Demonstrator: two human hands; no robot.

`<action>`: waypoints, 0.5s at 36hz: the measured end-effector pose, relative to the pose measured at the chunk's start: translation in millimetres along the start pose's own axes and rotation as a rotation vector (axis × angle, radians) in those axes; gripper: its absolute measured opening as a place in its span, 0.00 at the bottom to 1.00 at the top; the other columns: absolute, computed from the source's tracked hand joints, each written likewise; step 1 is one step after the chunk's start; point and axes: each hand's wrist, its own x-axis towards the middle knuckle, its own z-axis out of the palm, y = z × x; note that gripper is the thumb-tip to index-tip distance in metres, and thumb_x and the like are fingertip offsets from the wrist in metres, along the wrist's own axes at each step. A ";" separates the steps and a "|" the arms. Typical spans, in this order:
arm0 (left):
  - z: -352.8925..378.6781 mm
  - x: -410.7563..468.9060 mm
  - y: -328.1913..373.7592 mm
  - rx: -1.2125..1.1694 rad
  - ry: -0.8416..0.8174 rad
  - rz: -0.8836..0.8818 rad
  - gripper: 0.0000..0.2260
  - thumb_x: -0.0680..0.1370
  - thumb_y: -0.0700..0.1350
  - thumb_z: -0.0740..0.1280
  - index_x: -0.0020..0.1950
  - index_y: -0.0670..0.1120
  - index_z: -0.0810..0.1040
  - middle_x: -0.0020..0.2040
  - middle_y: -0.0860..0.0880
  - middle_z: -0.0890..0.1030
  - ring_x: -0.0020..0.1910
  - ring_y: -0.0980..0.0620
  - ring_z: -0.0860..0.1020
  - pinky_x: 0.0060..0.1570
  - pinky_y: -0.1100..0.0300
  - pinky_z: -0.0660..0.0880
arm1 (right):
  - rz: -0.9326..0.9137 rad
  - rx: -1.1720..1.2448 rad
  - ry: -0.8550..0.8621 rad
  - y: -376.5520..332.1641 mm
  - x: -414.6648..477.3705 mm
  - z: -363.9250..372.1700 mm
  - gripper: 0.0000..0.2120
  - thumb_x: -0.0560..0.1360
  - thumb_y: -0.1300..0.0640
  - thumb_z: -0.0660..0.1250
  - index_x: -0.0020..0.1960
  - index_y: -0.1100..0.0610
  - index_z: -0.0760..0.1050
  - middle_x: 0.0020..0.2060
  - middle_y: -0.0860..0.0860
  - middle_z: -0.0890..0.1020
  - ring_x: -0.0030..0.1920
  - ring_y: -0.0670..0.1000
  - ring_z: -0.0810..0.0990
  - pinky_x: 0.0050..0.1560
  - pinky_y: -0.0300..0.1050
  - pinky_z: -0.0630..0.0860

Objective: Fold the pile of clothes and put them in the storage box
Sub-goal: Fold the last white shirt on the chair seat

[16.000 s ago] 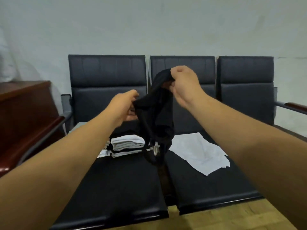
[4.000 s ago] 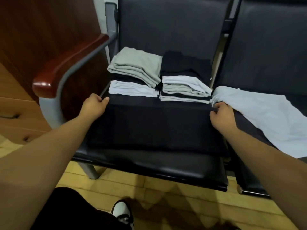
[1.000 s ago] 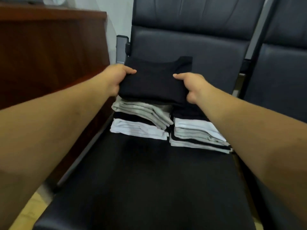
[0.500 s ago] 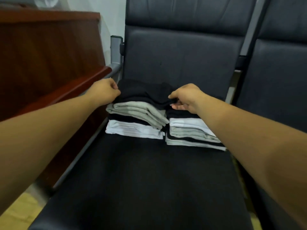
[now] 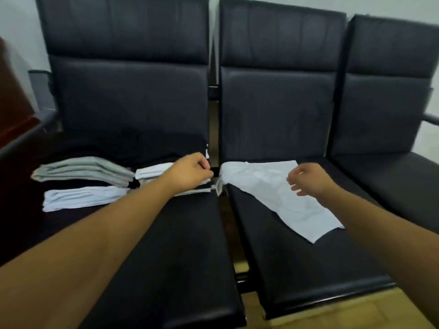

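Black padded chairs (image 5: 180, 245) stand in a row. An unfolded white garment (image 5: 266, 186) lies flat on the middle seat. Two stacks of folded clothes (image 5: 83, 172), grey, black and white, sit side by side at the back of the left seat. The left hand (image 5: 190, 173), fingers curled, is over the nearer stack, just beside the garment's corner; blur hides whether it pinches cloth. The right hand (image 5: 311, 180), well apart, hangs loosely curled above the garment, holding nothing.
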 end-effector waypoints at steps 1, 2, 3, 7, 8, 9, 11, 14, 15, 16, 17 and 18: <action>17.7 0.7 5.9 -0.002 -0.041 0.009 0.06 0.76 0.45 0.70 0.50 0.44 0.78 0.40 0.49 0.80 0.40 0.51 0.79 0.41 0.57 0.75 | 0.012 -0.072 0.017 14.7 0.6 -0.9 0.06 0.76 0.61 0.68 0.43 0.64 0.78 0.45 0.61 0.83 0.46 0.61 0.82 0.41 0.50 0.78; 35.8 1.7 10.7 -0.001 -0.083 0.012 0.06 0.76 0.46 0.69 0.50 0.44 0.79 0.40 0.50 0.80 0.40 0.52 0.78 0.42 0.59 0.75 | 0.011 -0.160 0.020 29.3 0.4 -0.4 0.07 0.77 0.58 0.69 0.42 0.60 0.77 0.44 0.57 0.82 0.49 0.60 0.82 0.42 0.47 0.76; 54.2 3.3 14.2 0.002 -0.122 0.006 0.07 0.76 0.46 0.68 0.50 0.44 0.79 0.41 0.50 0.81 0.41 0.53 0.79 0.43 0.59 0.75 | 0.007 -0.258 0.012 42.4 -2.5 2.0 0.07 0.77 0.55 0.69 0.44 0.58 0.77 0.46 0.54 0.82 0.52 0.59 0.81 0.44 0.46 0.75; 123.4 4.8 25.0 -0.027 -0.258 -0.084 0.08 0.77 0.45 0.66 0.45 0.41 0.78 0.42 0.44 0.79 0.41 0.49 0.77 0.43 0.56 0.74 | 0.038 -0.548 -0.093 92.6 -14.9 24.3 0.21 0.79 0.45 0.67 0.67 0.57 0.73 0.64 0.55 0.74 0.63 0.58 0.75 0.63 0.50 0.72; 139.3 4.8 27.8 -0.064 -0.286 -0.116 0.06 0.77 0.44 0.65 0.43 0.42 0.75 0.41 0.43 0.77 0.41 0.48 0.76 0.42 0.57 0.73 | 0.008 -0.623 -0.098 102.5 -17.4 29.8 0.21 0.79 0.45 0.65 0.67 0.56 0.72 0.63 0.56 0.73 0.63 0.58 0.73 0.62 0.51 0.72; 153.6 5.9 28.2 -0.108 -0.300 -0.154 0.04 0.77 0.43 0.65 0.43 0.44 0.74 0.40 0.43 0.76 0.41 0.48 0.76 0.41 0.58 0.74 | -0.033 -0.678 -0.100 108.2 -18.1 33.4 0.18 0.80 0.47 0.64 0.65 0.56 0.71 0.60 0.56 0.72 0.62 0.59 0.73 0.60 0.51 0.72; 174.5 6.9 27.3 -0.260 -0.283 -0.277 0.06 0.78 0.41 0.66 0.41 0.43 0.74 0.37 0.45 0.76 0.39 0.49 0.78 0.44 0.58 0.79 | -0.098 -0.706 -0.127 111.2 -19.4 35.9 0.09 0.81 0.52 0.62 0.58 0.56 0.72 0.53 0.55 0.70 0.60 0.59 0.74 0.55 0.49 0.71; 194.0 12.3 26.8 -0.379 -0.168 -0.357 0.07 0.76 0.43 0.68 0.40 0.41 0.76 0.32 0.47 0.79 0.34 0.50 0.81 0.45 0.54 0.81 | -0.124 -0.628 -0.257 106.8 -20.9 31.8 0.04 0.81 0.55 0.63 0.51 0.56 0.72 0.52 0.54 0.75 0.57 0.57 0.76 0.52 0.45 0.70; 197.3 12.6 28.8 -0.387 -0.132 -0.363 0.08 0.76 0.45 0.69 0.41 0.42 0.76 0.35 0.46 0.81 0.37 0.49 0.83 0.47 0.53 0.82 | -0.136 -0.600 -0.315 104.9 -23.5 29.5 0.05 0.81 0.54 0.64 0.49 0.55 0.72 0.51 0.53 0.76 0.55 0.56 0.76 0.51 0.44 0.69; 198.9 13.0 29.9 -0.405 -0.111 -0.372 0.09 0.76 0.48 0.70 0.41 0.43 0.75 0.39 0.45 0.82 0.42 0.47 0.83 0.50 0.53 0.81 | -0.156 -0.578 -0.381 101.8 -28.1 26.7 0.08 0.81 0.53 0.65 0.45 0.55 0.71 0.48 0.51 0.75 0.52 0.54 0.75 0.48 0.43 0.67; 200.5 12.7 31.5 -0.444 -0.103 -0.379 0.11 0.76 0.50 0.71 0.41 0.46 0.74 0.42 0.46 0.82 0.46 0.46 0.83 0.52 0.52 0.81 | -0.184 -0.555 -0.453 98.8 -33.7 23.7 0.10 0.81 0.53 0.65 0.41 0.53 0.70 0.44 0.49 0.75 0.49 0.52 0.74 0.46 0.43 0.67; 201.2 10.6 35.0 -0.499 -0.110 -0.379 0.11 0.77 0.50 0.71 0.40 0.47 0.72 0.43 0.48 0.80 0.48 0.46 0.82 0.52 0.54 0.80 | -0.208 -0.526 -0.529 95.6 -41.0 19.5 0.12 0.80 0.53 0.66 0.39 0.52 0.69 0.41 0.47 0.74 0.45 0.50 0.74 0.43 0.42 0.67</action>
